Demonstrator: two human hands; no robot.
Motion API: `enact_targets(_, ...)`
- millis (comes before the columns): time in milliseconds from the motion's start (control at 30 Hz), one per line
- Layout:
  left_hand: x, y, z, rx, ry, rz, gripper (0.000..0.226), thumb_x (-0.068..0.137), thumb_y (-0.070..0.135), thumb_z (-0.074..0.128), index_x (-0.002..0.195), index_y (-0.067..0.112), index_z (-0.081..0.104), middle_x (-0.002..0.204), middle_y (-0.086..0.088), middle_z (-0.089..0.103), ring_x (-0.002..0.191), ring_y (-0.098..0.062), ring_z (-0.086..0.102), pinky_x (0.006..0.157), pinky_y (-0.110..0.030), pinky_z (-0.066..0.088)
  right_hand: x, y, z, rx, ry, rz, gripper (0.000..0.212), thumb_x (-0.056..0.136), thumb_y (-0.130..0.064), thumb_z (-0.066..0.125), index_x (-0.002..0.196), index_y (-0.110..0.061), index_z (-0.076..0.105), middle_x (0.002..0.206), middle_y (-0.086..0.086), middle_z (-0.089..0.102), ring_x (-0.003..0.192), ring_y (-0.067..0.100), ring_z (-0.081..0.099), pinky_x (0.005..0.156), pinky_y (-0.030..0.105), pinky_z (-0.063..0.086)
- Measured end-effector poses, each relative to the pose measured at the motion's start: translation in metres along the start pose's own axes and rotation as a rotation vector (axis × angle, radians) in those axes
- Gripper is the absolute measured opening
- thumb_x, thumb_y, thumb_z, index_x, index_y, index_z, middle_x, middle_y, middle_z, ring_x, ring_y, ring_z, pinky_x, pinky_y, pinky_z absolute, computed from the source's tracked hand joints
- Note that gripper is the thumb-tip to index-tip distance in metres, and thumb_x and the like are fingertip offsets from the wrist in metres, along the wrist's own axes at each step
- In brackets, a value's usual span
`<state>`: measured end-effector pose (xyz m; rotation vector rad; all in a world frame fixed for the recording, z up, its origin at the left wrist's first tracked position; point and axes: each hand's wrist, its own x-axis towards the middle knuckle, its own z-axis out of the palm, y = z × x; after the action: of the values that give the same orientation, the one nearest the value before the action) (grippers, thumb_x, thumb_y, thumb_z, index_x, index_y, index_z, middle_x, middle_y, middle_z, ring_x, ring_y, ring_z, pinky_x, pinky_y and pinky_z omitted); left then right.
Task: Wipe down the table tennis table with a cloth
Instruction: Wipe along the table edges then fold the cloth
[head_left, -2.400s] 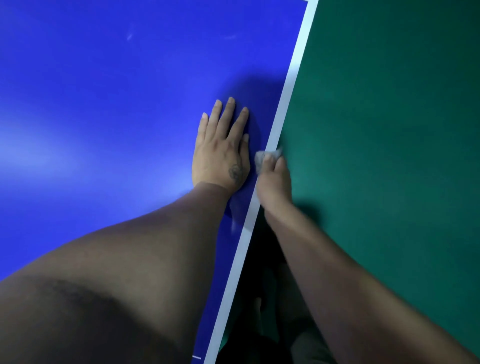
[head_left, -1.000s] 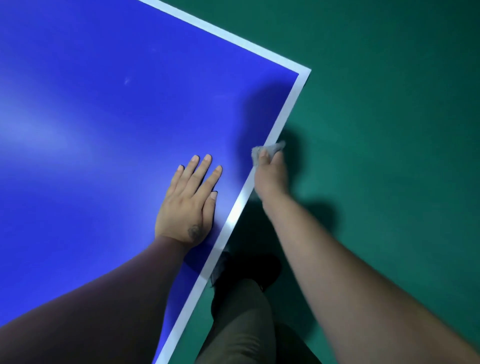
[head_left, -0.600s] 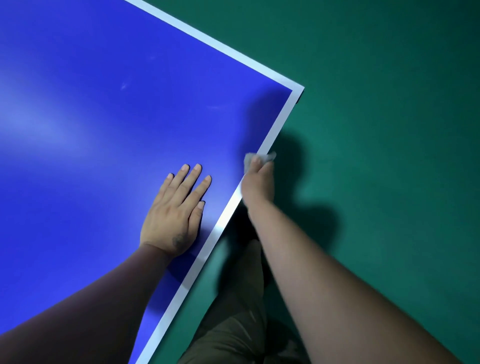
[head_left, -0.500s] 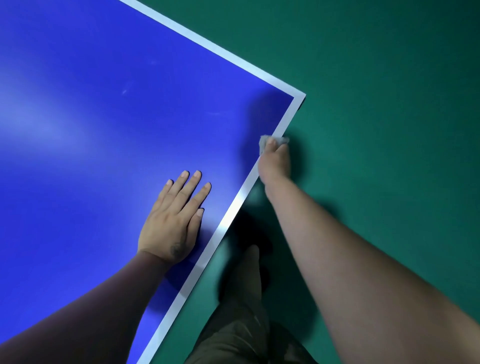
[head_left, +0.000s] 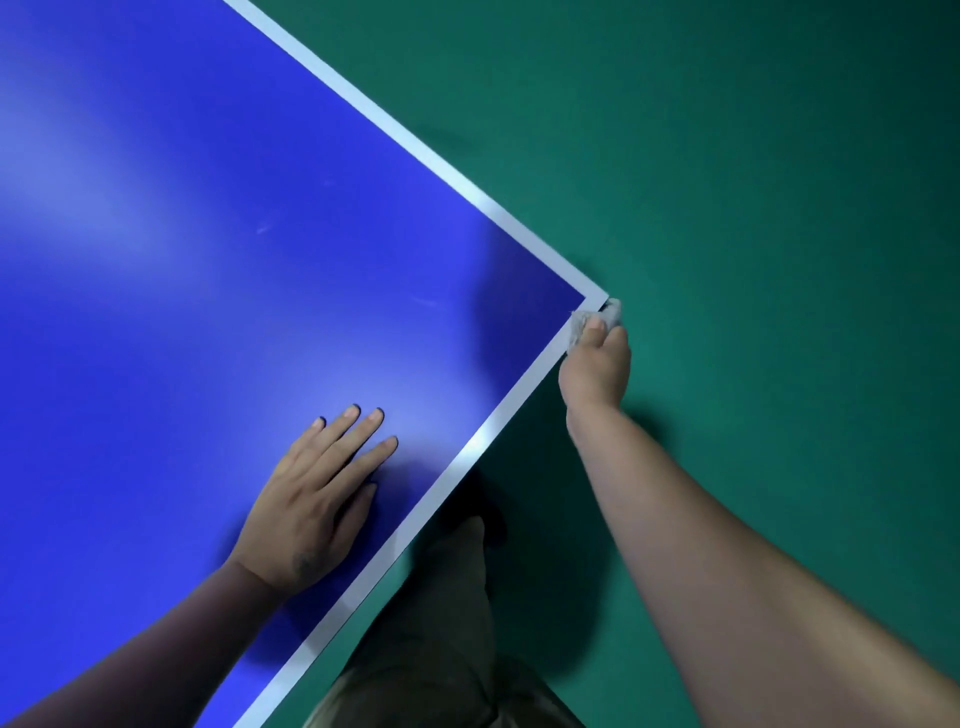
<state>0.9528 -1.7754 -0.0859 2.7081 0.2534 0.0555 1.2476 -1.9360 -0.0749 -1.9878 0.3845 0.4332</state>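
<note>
Your left hand (head_left: 311, 499) lies flat, palm down, fingers straight and slightly spread, pointing up and to the right; the thumb is tucked along the right side. A small dark mark shows on the back of it near the wrist. Your left forearm runs in from the lower left corner. Your right arm reaches forward, nearly straight, from the lower right. Your right hand (head_left: 596, 364) is curled, thumb on top, pinching a small grey cloth (head_left: 582, 325).
</note>
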Motion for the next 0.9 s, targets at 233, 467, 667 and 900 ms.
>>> enact_targets(233, 0.063, 0.015, -0.020, -0.057, 0.177, -0.288, 0.048, 0.111, 0.024, 0.046, 0.158, 0.015, 0.052, 0.171, -0.001, 0.039, 0.162, -0.026, 0.029, 0.131, -0.056, 0.024, -0.008, -0.023, 0.002, -0.393, -0.187, -0.578, 0.062, 0.114, -0.030, 0.039, 0.170, -0.018, 0.015, 0.173, 0.005, 0.032, 0.153, 0.023, 0.043, 0.120, 0.042, 0.044)
enact_targets(467, 0.119, 0.002, -0.014, -0.040, 0.341, -0.782, 0.061, 0.110, 0.036, 0.044, 0.166, 0.012, 0.033, 0.176, -0.003, 0.027, 0.167, -0.025, 0.012, 0.135, -0.051, 0.008, -0.014, -0.006, 0.022, -1.031, -0.543, -1.154, 0.071, 0.107, -0.011, 0.051, 0.167, 0.000, 0.016, 0.177, 0.016, 0.005, 0.165, 0.031, 0.003, 0.134, 0.047, 0.015)
enact_targets(667, 0.120, -0.019, 0.004, 0.126, 0.315, -1.038, 0.072, 0.110, 0.047, 0.034, 0.170, 0.009, 0.018, 0.180, -0.006, 0.012, 0.167, -0.030, 0.003, 0.134, -0.057, 0.005, -0.006, -0.018, 0.038, -1.114, -0.535, -1.295, 0.072, 0.112, -0.037, 0.039, 0.169, -0.003, 0.009, 0.178, 0.015, 0.002, 0.165, 0.031, 0.001, 0.133, 0.051, 0.016)
enact_targets(900, 0.120, -0.022, 0.005, 0.176, 0.303, -1.050, 0.071, 0.111, 0.046, 0.032, 0.171, 0.010, 0.019, 0.181, -0.004, 0.011, 0.167, -0.027, 0.000, 0.134, -0.057, 0.008, 0.019, -0.031, 0.080, -1.122, -0.537, -1.316, 0.067, 0.114, -0.031, 0.032, 0.167, 0.004, 0.009, 0.176, 0.023, 0.004, 0.164, 0.037, 0.003, 0.131, 0.056, 0.019)
